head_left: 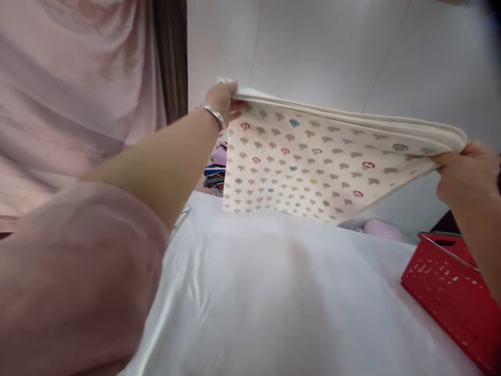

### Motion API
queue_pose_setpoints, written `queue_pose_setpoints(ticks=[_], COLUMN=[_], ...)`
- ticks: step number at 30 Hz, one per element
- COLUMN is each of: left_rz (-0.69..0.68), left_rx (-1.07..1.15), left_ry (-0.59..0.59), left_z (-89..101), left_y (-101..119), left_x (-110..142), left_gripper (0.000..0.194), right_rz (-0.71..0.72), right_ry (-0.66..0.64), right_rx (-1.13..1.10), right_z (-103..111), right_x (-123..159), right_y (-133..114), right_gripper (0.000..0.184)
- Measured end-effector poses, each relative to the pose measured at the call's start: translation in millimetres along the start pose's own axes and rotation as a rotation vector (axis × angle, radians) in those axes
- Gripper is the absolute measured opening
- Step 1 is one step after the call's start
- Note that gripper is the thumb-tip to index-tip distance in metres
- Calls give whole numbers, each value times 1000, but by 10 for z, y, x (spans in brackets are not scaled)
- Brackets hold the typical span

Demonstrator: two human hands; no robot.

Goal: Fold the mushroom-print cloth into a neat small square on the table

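Note:
A cream cloth [301,162] with a print of small mushrooms in grey-brown, red, blue, green and yellow hangs stretched between my two hands. It is folded in several layers along its top edge. My left hand [225,102], with a silver bangle on the wrist, grips the upper left corner. At the upper right corner my right hand [467,169] is closed on the layers. The cloth's lower edge hangs at the far side of the white-covered table [254,292], and whether it touches the surface I cannot tell.
A red plastic basket [450,292] with a metal handle stands at the table's right. Behind the table, a pile of folded clothes [215,169] shows on the left and a pinkish rounded thing [383,230] on the right. A pink curtain [78,94] hangs at the left.

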State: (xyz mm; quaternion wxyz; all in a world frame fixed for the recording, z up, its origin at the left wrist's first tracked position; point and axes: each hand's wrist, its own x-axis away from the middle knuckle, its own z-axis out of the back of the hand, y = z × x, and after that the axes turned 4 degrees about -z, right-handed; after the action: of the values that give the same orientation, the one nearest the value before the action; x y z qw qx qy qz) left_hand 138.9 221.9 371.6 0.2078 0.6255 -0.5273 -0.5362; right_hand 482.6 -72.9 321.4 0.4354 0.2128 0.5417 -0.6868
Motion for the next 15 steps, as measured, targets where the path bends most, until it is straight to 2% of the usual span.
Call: queue_pose_setpoints(ticks=[1, 3, 6, 7, 8, 11, 13, 15], left_rz=[-50, -109, -76, 4, 151, 411, 776, 991], left_rx=[-6, 11, 10, -13, -54, -142, -198, -180], left_ry=[-40, -88, -80, -85, -74, -68, -13, 79], left_z=[49, 212, 566, 706, 855, 1326, 1618, 1849], left_y=[65, 68, -242, -417, -619, -1295, -1688, -1925], left_x=[11, 131, 540, 743, 979, 1820, 2366, 2774], left_gripper=[27, 24, 12, 9, 8, 10, 10, 8], right_rz=[-6, -108, -293, -337, -360, -359, -397, -480], right_ry=[13, 45, -37, -56, -123, -378, -508, -593], right_rx=[-90, -248, -198, -158, -130, -31, -26, -56], right_z=[-4, -69, -256, -325, -393, -560, -616, -607], right_x=[43, 214, 648, 843, 1067, 1870, 2421, 2873], right_y=[50, 191, 504, 635, 777, 1222, 1473, 1635], right_gripper=[58, 49, 41, 38, 36, 28, 22, 23])
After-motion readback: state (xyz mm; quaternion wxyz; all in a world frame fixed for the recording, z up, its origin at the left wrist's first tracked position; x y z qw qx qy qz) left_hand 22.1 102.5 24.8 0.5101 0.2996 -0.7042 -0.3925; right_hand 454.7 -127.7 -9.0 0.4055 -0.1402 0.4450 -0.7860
